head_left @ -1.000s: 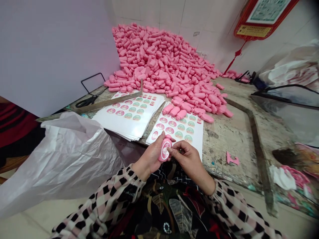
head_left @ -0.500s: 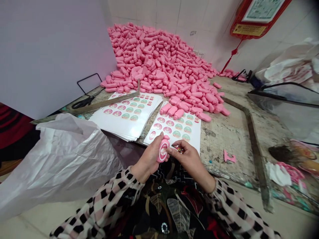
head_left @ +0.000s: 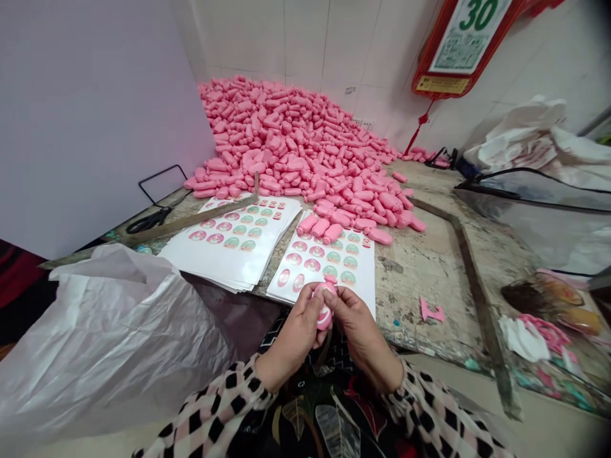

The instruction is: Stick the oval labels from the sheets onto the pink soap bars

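Note:
A small pink plastic bottle (head_left: 323,322) with an oval pink-and-white sticker on its front is held upright between both hands, close to the table's front edge. My left hand (head_left: 292,334) is closed around its left side, thumb on the front. From the right, my right hand (head_left: 363,332) grips the same bottle, its thumb pressed on the sticker. The thumbs hide much of the sticker. Just beyond the hands lies a sheet of stickers (head_left: 359,294) with pink and green ovals, its far end under several pink bottles.
A big heap of pink bottles (head_left: 281,137) fills the table's back. To the left are a stack of sticker sheets (head_left: 217,264), black scissors (head_left: 149,220) and a white plastic bag (head_left: 128,324). A pink plastic piece (head_left: 431,310) and a metal strip (head_left: 477,299) lie right.
My right hand has moved in from beside the bottle, and its thumb now presses on the sticker. The bottle has come lower in view, and the camera view has tilted up slightly.

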### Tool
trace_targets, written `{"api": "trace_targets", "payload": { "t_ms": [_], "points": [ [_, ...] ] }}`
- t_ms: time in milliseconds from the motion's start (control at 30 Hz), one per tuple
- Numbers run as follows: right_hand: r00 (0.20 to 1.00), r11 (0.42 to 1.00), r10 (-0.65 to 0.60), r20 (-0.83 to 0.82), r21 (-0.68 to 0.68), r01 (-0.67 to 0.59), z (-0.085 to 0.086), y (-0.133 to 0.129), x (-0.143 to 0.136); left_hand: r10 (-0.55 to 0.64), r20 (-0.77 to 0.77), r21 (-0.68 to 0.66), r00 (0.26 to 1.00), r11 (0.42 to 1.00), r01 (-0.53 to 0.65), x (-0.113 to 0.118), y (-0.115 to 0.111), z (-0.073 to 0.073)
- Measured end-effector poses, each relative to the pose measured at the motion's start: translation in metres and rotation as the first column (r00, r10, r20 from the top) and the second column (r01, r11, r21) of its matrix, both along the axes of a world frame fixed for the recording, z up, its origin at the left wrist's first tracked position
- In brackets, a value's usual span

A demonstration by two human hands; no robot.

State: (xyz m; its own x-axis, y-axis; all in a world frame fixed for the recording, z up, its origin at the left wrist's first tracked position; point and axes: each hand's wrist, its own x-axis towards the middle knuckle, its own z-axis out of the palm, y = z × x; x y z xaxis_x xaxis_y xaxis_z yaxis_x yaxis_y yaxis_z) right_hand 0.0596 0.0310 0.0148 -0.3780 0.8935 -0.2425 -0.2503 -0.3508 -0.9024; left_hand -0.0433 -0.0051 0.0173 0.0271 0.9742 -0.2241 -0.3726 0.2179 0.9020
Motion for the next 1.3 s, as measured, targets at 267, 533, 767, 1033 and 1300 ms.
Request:
{"api": "trace_targets", "payload": {
  "t_ms": [267, 533, 767, 1033, 1300],
  "points": [
    [0.999, 0.998, 0.010, 0.046, 0.063, -0.013, 0.000, -0.009, 0.006, 0.073, -0.102, -0.100, 0.992, 0.992, -0.083, 0.009, -0.001, -0.013],
    [0.811, 0.953, -0.201, 0.549, 0.302, 0.032, 0.000, -0.028, 0.132, -0.189, -0.091, -0.184, 0.978, 0.968, 0.170, 0.004, 0.001, -0.024],
    [0.323, 0.991, -0.132, 0.937, 0.129, 0.030, -0.103, -0.107, 0.232, -0.169, -0.095, -0.173, 0.981, 0.973, 0.151, 0.005, 0.008, -0.030],
    [0.285, 0.883, -0.239, 0.928, 0.330, -0.335, -0.055, -0.062, 0.197, -0.157, -0.161, -0.202, 0.974, 0.972, 0.123, 0.006, 0.005, -0.029],
    [0.133, 0.764, -0.480, 0.867, 0.488, -0.423, 0.025, 0.127, 0.129, -0.193, -0.211, -0.200, 0.958, 0.968, 0.151, 0.015, -0.003, -0.033]
  ]
}}
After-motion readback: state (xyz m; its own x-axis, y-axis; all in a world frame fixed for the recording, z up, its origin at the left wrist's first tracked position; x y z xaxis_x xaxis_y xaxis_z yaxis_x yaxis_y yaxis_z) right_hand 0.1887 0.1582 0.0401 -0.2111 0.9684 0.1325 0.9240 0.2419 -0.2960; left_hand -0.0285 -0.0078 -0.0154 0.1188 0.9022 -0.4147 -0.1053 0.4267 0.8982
